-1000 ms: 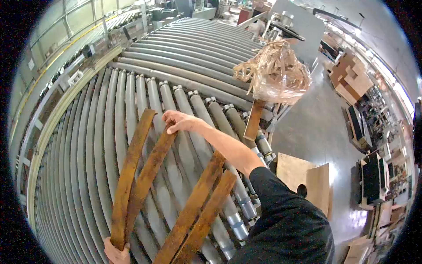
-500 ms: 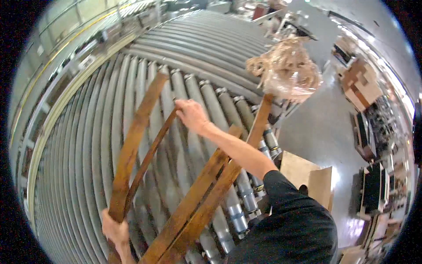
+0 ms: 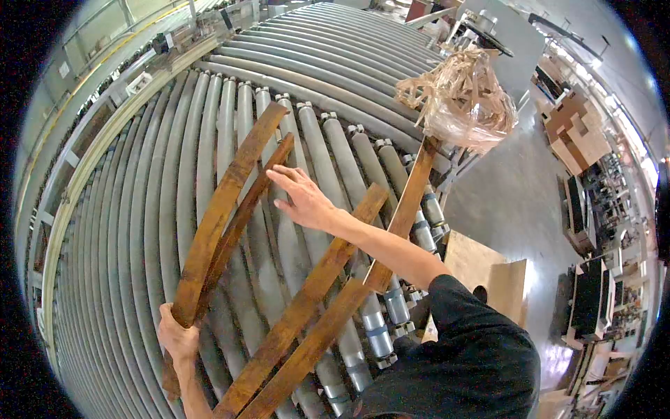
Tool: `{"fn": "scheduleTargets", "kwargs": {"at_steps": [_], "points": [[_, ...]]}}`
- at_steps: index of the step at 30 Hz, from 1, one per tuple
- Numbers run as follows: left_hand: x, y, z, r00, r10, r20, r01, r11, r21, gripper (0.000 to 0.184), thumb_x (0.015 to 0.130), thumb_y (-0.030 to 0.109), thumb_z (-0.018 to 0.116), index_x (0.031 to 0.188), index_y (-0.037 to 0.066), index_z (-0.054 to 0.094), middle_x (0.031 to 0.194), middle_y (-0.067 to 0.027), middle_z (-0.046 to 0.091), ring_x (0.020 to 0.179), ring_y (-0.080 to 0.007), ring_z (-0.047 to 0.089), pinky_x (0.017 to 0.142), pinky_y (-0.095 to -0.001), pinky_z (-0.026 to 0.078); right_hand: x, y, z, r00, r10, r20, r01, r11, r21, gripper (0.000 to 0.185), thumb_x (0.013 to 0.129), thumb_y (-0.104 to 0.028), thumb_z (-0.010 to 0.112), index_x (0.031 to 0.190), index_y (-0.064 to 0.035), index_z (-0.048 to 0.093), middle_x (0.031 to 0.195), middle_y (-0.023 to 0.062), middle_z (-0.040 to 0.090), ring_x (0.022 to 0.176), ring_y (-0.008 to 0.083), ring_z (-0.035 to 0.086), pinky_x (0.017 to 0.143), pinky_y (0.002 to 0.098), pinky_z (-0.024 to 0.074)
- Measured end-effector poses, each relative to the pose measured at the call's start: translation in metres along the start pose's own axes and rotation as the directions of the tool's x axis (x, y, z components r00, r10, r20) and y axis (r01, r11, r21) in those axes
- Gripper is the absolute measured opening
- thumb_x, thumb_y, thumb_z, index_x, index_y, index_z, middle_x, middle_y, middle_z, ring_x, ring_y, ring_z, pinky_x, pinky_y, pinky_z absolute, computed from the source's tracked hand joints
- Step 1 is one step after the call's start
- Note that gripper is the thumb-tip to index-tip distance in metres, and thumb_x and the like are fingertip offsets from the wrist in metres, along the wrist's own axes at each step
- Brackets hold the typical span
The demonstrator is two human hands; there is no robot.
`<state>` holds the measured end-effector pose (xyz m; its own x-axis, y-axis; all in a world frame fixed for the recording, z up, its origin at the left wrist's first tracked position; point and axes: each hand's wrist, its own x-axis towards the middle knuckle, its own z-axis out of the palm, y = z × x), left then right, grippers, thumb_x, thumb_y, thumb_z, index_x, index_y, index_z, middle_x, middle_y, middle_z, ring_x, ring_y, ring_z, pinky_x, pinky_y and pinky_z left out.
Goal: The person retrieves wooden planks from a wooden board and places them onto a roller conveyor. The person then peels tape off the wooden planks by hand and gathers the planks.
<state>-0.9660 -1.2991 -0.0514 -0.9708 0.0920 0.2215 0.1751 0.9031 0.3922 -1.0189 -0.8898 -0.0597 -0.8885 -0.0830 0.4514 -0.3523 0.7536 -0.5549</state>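
Observation:
Long brown wooden planks lie over the grey rollers. My left hand (image 3: 179, 334) is wrapped round the near end of the leftmost plank (image 3: 227, 202), where a second, narrower-looking plank (image 3: 246, 208) meets it, tilted on its edge. Near the far part of that tilted plank is my right hand (image 3: 304, 199), its fingers stretched out and touching or almost touching the plank's side. To the right, two more planks (image 3: 314, 283) (image 3: 314, 343) lie side by side at a slant. Another plank (image 3: 413, 199) extends beneath my right forearm toward the plastic bundle.
Roller conveyors (image 3: 328, 42) extend ahead and left, bordered by a rail (image 3: 105, 122). A clear plastic bag of tan strips (image 3: 471, 101) sits at the conveyor's right edge. Cardboard (image 3: 478, 262) lies at lower right, with stacked panels (image 3: 574, 133) farther across the floor.
The left pair of planks has shifted forward, and the second one has tipped onto its edge. My right hand has opened from its hold on that plank's far end.

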Motion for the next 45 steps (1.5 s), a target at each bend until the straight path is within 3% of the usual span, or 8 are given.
{"fn": "scheduleTargets", "kwargs": {"at_steps": [11,14,18,26,31,35,41,45], "points": [[0.054,-0.021,-0.039,0.819,0.048,0.571,0.271,0.846,-0.459,0.052,0.060,0.013,0.080,0.107,-0.004,0.065,0.092,-0.0054,0.067,0.086,-0.0166,0.064,0.078,-0.0318,0.051,-0.140,-0.036,-0.058,0.978,-0.143,0.150,0.131,0.988,0.085,0.049,0.082,-0.006,0.070,0.130,-0.0041,0.055,0.128,0.0164,0.057,0.123,0.0345,0.051,0.105,0.0424,0.0444],[0.057,-0.030,-0.040,0.820,0.115,0.561,0.252,0.807,-0.534,0.061,0.065,0.026,0.081,0.114,-0.006,0.065,0.106,-0.0092,0.065,0.096,-0.0210,0.063,0.084,-0.0367,0.050,-0.172,-0.028,-0.092,0.963,-0.086,0.256,0.100,0.994,-0.043,0.055,0.081,-0.013,0.075,0.132,-0.0048,0.055,0.132,0.0153,0.055,0.129,0.0348,0.047,0.108,0.0449,0.0422],[0.048,-0.056,-0.018,0.879,0.243,0.411,-0.172,0.964,-0.203,0.066,0.067,0.035,0.077,0.116,-0.006,0.062,0.124,-0.0171,0.051,0.119,-0.0324,0.049,0.101,-0.0393,0.040,-0.212,-0.009,-0.109,0.854,-0.141,0.501,0.164,0.987,-0.001,0.073,0.074,-0.027,0.082,0.137,-0.0062,0.052,0.146,0.0222,0.042,0.138,0.0411,0.037,0.112,0.0538,0.0345],[0.040,-0.062,-0.031,0.904,0.211,0.371,-0.136,0.967,-0.216,0.033,0.077,0.017,0.069,0.102,-0.004,0.067,0.108,-0.0148,0.054,0.099,-0.0327,0.055,0.089,-0.0404,0.045,-0.213,-0.020,-0.125,0.693,-0.232,0.683,0.312,0.950,0.005,0.081,0.067,-0.021,0.083,0.140,-0.0093,0.050,0.152,0.0239,0.034,0.140,0.0410,0.035,0.114,0.0549,0.0293],[0.034,-0.073,-0.033,0.889,-0.010,0.457,0.029,0.999,-0.035,0.027,0.088,0.018,0.068,0.107,-0.001,0.070,0.110,-0.0158,0.059,0.110,-0.0328,0.055,0.096,-0.0387,0.043,-0.218,-0.030,-0.098,0.701,-0.422,0.574,0.455,0.885,0.095,0.069,0.064,-0.028,0.083,0.123,-0.0053,0.056,0.116,0.0127,0.053,0.107,0.0305,0.053,0.098,0.0456,0.0413],[-0.010,-0.039,-0.035,0.966,0.241,-0.091,-0.225,0.961,0.159,0.053,0.085,0.015,0.073,0.135,0.003,0.056,0.129,-0.0203,0.057,0.122,-0.0357,0.050,0.107,-0.0429,0.038,-0.207,-0.059,-0.081,0.655,-0.522,0.547,0.506,0.840,0.197,0.063,0.064,-0.027,0.082,0.117,-0.0055,0.056,0.113,0.0121,0.054,0.109,0.0298,0.052,0.098,0.0460,0.0403],[-0.129,0.130,-0.091,0.560,0.443,0.700,-0.284,0.896,-0.341,0.079,0.071,0.035,0.086,0.131,-0.002,0.052,0.122,-0.0256,0.061,0.110,-0.0415,0.062,0.094,-0.0438,0.050,-0.199,-0.129,-0.039,0.744,-0.621,0.245,0.585,0.783,0.211,0.060,0.063,-0.026,0.078,0.114,-0.0036,0.055,0.110,0.0127,0.053,0.110,0.0300,0.052,0.096,0.0452,0.0416],[-0.195,0.113,-0.074,0.686,0.315,0.656,-0.295,0.945,-0.145,0.101,0.062,0.027,0.088,0.142,-0.006,0.036,0.119,-0.0294,0.058,0.110,-0.0433,0.061,0.089,-0.0444,0.051,-0.201,-0.155,-0.026,0.744,-0.609,0.273,0.567,0.793,0.224,0.073,0.063,-0.032,0.083,0.122,-0.0013,0.056,0.113,0.0099,0.055,0.108,0.0283,0.053,0.098,0.0411,0.0428]]}}
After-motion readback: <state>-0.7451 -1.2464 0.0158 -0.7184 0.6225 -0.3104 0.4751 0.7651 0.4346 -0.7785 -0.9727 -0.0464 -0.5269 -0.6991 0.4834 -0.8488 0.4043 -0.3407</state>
